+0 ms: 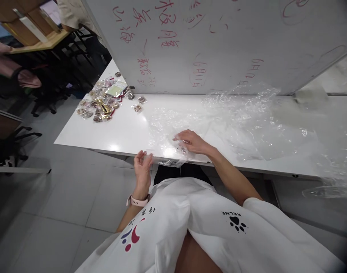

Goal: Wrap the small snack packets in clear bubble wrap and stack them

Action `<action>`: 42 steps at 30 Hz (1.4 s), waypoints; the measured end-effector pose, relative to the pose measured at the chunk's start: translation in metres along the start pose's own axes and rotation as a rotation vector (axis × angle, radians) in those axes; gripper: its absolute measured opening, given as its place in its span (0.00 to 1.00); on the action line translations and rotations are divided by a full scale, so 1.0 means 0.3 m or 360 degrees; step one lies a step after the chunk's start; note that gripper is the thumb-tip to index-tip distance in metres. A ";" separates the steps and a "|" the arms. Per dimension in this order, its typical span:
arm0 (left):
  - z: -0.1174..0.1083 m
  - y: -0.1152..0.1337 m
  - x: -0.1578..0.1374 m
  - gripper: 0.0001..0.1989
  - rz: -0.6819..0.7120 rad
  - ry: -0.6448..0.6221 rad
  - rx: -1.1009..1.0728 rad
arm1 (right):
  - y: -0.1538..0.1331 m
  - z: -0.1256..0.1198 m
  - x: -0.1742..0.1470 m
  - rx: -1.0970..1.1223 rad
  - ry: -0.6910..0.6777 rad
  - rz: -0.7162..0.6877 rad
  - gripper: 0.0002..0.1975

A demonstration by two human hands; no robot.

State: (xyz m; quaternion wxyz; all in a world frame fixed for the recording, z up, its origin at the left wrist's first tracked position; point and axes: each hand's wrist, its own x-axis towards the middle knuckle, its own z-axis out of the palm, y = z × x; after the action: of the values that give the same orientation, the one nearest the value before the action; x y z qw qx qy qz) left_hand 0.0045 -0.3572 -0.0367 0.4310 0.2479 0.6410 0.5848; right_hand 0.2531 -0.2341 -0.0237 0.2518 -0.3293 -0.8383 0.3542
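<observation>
- Whiteboard (233, 45): the biggest thing here, standing along the far side of the desk, with red writing across it.
- Desk (85, 134): white and glossy, so I'd expect anything light to skate over it.
- Clear plastic film (247, 117): crumpled over the middle and right of the desk, the nearest part under the person's hands and sagging over the front edge. I can't tell whether it is one sheet or several bags. It looks nearly weightless, limp and slippery, apt to cling and tear if tugged; I'd take it by a free edge with a flat pinch, the other hand steadying it nearby.
- Heap of small packets (101, 100): piled at the desk's left end, well apart from the hands.
- Right hand (192, 142): lies over the film, fingers bent and a little apart; whether they pinch it I can't tell.
- Left hand (142, 170): at the front edge of the desk, thumb and fingers curled towards each other beside the film; a grip on it can't be made out.
- Loose packet (137, 109): near the heap, with another just beyond. It looks light, with a firm middle; I'd lift it by its clear margin.
</observation>
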 end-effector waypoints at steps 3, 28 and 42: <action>0.005 -0.016 -0.065 0.17 -0.0405 -0.0197 -0.0342 | 0.076 0.064 0.012 -0.0197 -0.0051 0.0038 0.18; 0.328 -0.043 0.052 0.43 0.1602 -0.1634 0.1466 | 0.158 -0.121 -0.085 0.0775 0.0004 0.0340 0.40; 0.458 0.052 0.150 0.11 0.1153 -0.1631 0.1228 | 0.030 -0.045 -0.257 0.0041 0.0146 0.0369 0.43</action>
State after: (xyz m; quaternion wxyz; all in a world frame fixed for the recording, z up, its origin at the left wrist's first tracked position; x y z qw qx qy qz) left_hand 0.0946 -0.2436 -0.0260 0.3383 0.8203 0.3973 0.2342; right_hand 0.3160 -0.2798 -0.0367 0.2515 -0.4364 -0.7776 0.3763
